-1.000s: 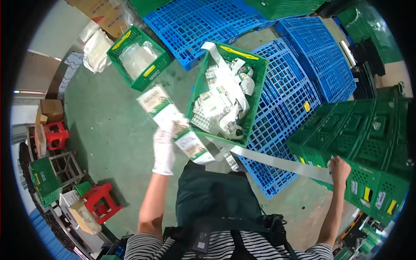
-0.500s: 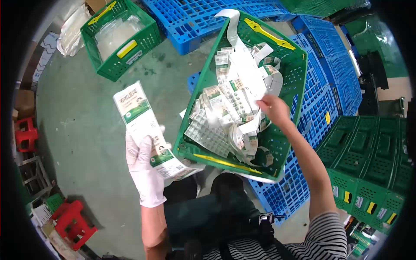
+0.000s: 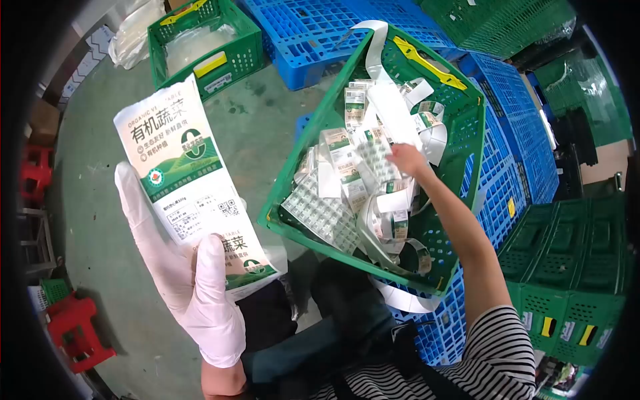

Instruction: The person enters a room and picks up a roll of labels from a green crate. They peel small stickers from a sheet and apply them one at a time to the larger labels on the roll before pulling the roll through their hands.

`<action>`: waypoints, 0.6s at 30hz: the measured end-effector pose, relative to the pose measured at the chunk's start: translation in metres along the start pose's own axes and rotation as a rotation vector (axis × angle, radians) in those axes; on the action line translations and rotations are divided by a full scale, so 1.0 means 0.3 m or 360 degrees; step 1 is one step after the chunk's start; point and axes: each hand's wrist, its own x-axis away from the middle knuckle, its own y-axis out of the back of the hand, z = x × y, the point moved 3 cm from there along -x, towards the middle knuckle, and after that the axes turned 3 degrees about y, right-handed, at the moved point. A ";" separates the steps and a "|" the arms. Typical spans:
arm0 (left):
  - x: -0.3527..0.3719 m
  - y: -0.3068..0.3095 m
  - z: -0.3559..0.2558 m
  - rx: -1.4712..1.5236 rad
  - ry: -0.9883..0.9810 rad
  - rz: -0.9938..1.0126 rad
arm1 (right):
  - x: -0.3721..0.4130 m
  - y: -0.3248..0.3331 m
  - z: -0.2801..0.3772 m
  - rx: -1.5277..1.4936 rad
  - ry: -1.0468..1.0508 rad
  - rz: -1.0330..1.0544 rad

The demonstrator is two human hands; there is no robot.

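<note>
My left hand (image 3: 190, 283), in a white glove, holds up a strip of printed labels (image 3: 183, 167). The strip has green-and-white panels, Chinese print and a QR code, and its lower part folds away under my thumb. My bare right hand (image 3: 408, 161) reaches into a large green crate (image 3: 453, 267), fingers curled in against the labels; what they grip, if anything, is hidden. Inside the crate lie loose, curling label strips (image 3: 347, 163) and a sheet of small labels (image 3: 320, 210). A blank white strip (image 3: 377, 53) hangs over the far rim.
Blue pallets (image 3: 293, 40) stand behind and right of the crate. Another green crate (image 3: 250, 50) holding plastic bags is at the back left. Stacked green crates (image 3: 553, 267) rise at the right. A red stool (image 3: 77, 333) is at the lower left.
My left hand has come up and closer with the label strip, its print now facing me. My right hand stays inside the crate, shifted slightly left. The view has shifted a little.
</note>
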 end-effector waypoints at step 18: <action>-0.034 -0.075 -0.132 -0.0074 -0.0122 0.0108 | 0.416 0.918 0.418 -0.0679 0.0984 -0.0712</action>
